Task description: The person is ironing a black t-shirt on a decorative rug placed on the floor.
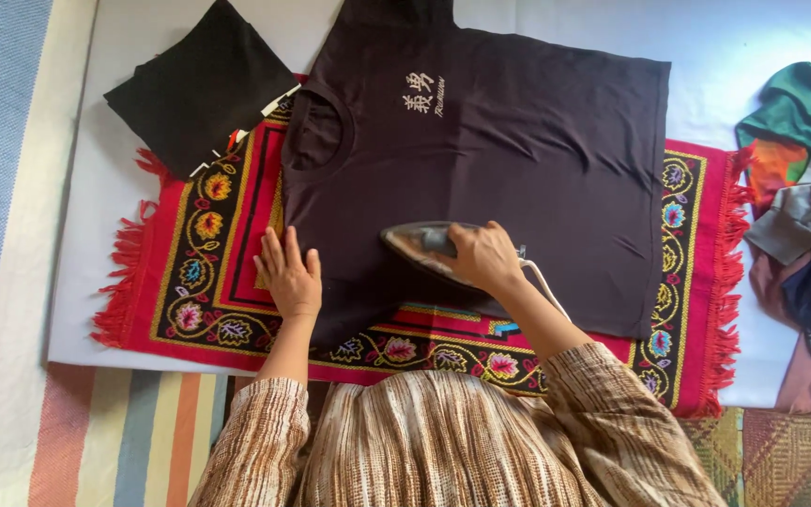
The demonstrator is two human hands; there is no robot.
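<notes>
A dark brown T-shirt point(518, 141) lies flat, front up, on a red patterned rug point(208, 272), its collar to the left. My right hand point(485, 255) grips the handle of a clothes iron point(415, 242) that rests on the shirt's lower part, tip pointing left. A white cord point(542, 282) runs from the iron along my forearm. My left hand point(288, 272) lies flat with fingers spread on the shirt's near edge by the shoulder, pressing the cloth down.
A folded black garment point(199, 84) sits at the upper left on a white sheet point(86, 235). A heap of green, grey and brown clothes point(809, 207) lies at the right. Striped floor mats point(96, 432) border the left and near side.
</notes>
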